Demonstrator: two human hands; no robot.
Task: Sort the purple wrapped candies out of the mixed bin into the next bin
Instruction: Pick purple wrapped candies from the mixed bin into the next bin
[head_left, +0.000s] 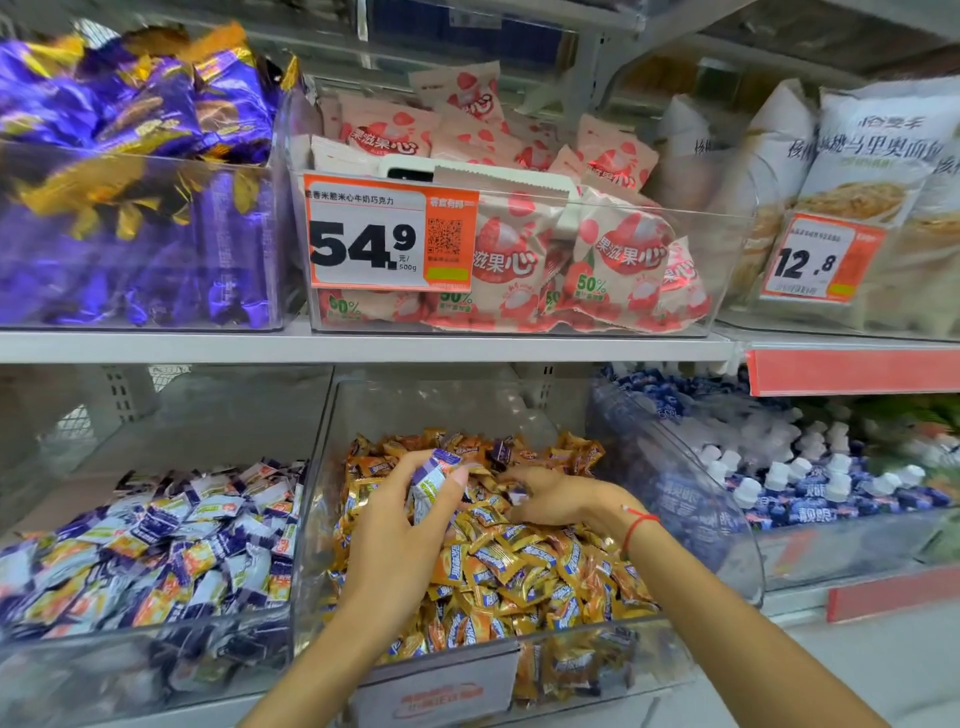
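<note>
The mixed bin (727, 525) on the lower shelf holds mostly gold-orange wrapped candies (524, 566). My left hand (400, 525) grips a few purple-and-white wrapped candies (434, 480) above the pile. My right hand (558, 496) reaches into the pile beside it, fingers curled around a purple wrapped candy (519, 491). Another purple candy (501, 449) lies at the back of the pile. The neighbouring bin (156, 644) to the left is full of purple-and-white wrapped candies (171, 540).
A clear bin of blue-and-white candies (810, 478) stands to the right. On the upper shelf sit purple-gold packs (130, 156), pink strawberry packs (571, 249) behind a 54.9 price tag (389, 239), and white bags (872, 171). The shelf edge (363, 345) runs above the bins.
</note>
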